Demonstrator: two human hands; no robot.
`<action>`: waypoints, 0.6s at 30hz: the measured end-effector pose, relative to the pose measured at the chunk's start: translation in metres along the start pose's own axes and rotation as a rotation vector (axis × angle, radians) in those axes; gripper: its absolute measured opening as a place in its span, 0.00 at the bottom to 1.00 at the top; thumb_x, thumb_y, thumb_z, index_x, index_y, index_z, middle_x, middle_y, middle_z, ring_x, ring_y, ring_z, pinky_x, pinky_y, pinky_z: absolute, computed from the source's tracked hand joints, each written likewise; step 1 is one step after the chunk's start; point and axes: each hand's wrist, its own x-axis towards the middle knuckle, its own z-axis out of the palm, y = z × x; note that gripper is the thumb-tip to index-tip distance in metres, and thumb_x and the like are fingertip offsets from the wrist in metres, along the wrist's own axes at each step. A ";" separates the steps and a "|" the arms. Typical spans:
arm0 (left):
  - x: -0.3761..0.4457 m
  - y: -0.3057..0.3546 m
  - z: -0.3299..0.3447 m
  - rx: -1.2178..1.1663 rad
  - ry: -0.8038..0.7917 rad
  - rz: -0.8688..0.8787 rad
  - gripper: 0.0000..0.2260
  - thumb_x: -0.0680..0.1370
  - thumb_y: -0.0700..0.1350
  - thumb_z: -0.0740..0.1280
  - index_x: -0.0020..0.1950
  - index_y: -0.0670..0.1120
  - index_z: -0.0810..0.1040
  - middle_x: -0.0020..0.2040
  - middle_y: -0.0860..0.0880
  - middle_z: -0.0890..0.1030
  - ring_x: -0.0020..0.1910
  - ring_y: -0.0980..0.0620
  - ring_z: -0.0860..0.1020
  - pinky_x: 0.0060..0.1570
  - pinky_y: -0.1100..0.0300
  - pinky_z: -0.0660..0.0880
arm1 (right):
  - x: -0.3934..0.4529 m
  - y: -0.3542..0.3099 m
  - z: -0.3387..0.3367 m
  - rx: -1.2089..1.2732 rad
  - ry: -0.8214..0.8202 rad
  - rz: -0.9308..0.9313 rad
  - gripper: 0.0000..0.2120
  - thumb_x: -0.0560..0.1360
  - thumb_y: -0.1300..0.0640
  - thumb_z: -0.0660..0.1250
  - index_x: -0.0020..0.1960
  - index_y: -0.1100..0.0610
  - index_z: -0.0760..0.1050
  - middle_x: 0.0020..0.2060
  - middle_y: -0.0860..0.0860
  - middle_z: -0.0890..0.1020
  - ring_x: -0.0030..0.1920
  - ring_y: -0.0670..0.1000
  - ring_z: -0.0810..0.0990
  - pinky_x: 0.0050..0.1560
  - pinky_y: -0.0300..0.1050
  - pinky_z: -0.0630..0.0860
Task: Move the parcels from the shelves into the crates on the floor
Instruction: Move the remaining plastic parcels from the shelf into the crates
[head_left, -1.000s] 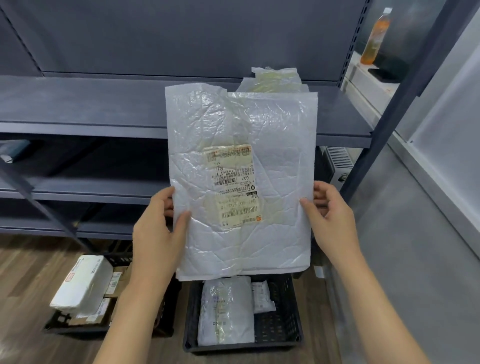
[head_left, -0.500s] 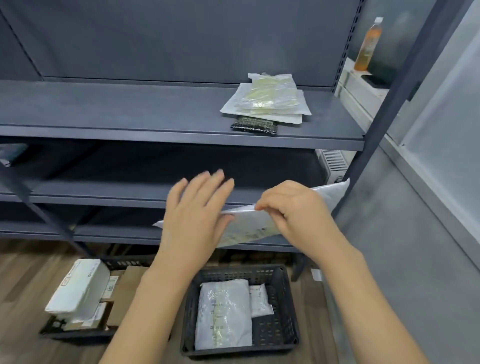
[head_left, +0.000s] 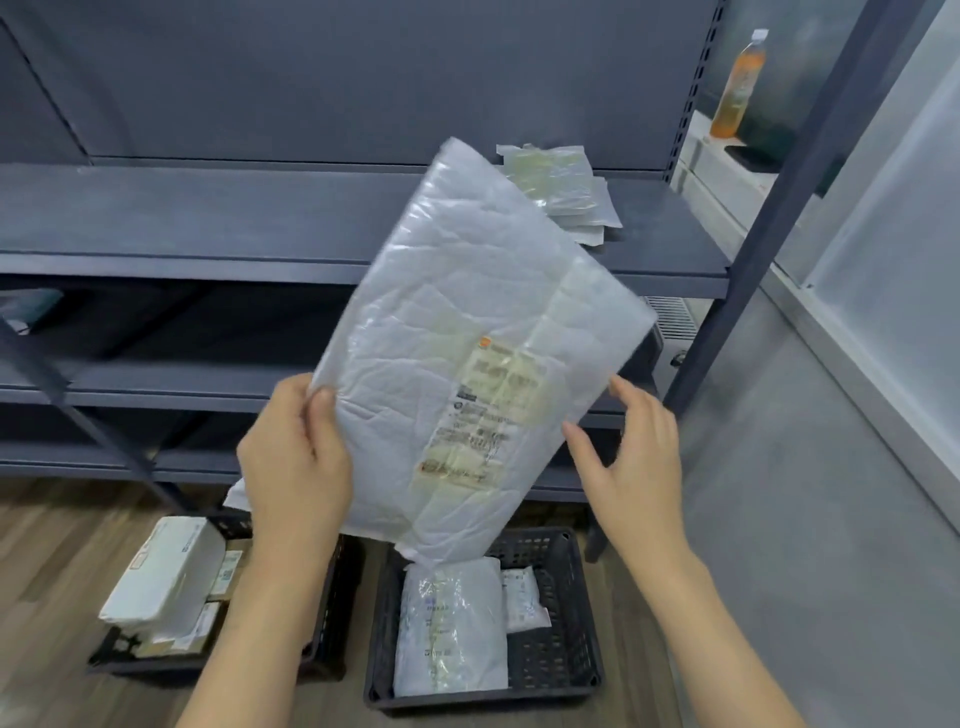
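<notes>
Since half a second ago the mailer (head_left: 467, 353) has swung up from lying flat under both hands to stand tilted, label (head_left: 488, 415) facing the camera, its top corner leaning left over the shelf (head_left: 208, 218). It rises up and to the right from the left hand (head_left: 293, 457), which pinches its lower left edge, thumb on the front and fingers curled behind. The right hand (head_left: 631, 462) is open beside the mailer's lower right edge, fingers spread; the thumb tip seems to be just at the edge, though I cannot tell if it touches. The mailer's bottom corner hangs above the right crate (head_left: 566, 639) on the floor, which holds a white bag (head_left: 452, 629) and a small packet (head_left: 524, 597). A left crate (head_left: 332, 613) holds a white box (head_left: 166, 571) and other parcels. Behind the mailer's top, more flat packets (head_left: 556, 182) lie on the shelf. At far right a bottle (head_left: 737, 85) stands on a ledge
</notes>
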 end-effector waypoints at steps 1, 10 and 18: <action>0.000 0.001 -0.001 -0.036 0.030 -0.038 0.08 0.81 0.44 0.58 0.50 0.42 0.75 0.35 0.51 0.74 0.33 0.52 0.72 0.34 0.56 0.67 | -0.003 0.001 0.002 0.038 -0.064 0.092 0.30 0.75 0.46 0.67 0.72 0.56 0.63 0.64 0.51 0.73 0.64 0.48 0.66 0.65 0.47 0.66; -0.010 0.009 -0.004 -0.127 0.105 -0.081 0.06 0.81 0.40 0.60 0.54 0.41 0.74 0.38 0.57 0.73 0.35 0.67 0.72 0.35 0.76 0.67 | 0.008 -0.014 -0.001 0.208 -0.137 0.030 0.11 0.78 0.51 0.64 0.59 0.49 0.75 0.50 0.42 0.81 0.53 0.44 0.77 0.54 0.50 0.76; -0.011 0.007 -0.006 0.042 0.007 0.064 0.17 0.79 0.41 0.62 0.68 0.41 0.70 0.53 0.43 0.80 0.47 0.45 0.78 0.47 0.51 0.74 | 0.039 -0.031 -0.024 0.164 0.009 -0.066 0.14 0.77 0.55 0.65 0.63 0.50 0.75 0.49 0.44 0.80 0.47 0.43 0.78 0.48 0.35 0.74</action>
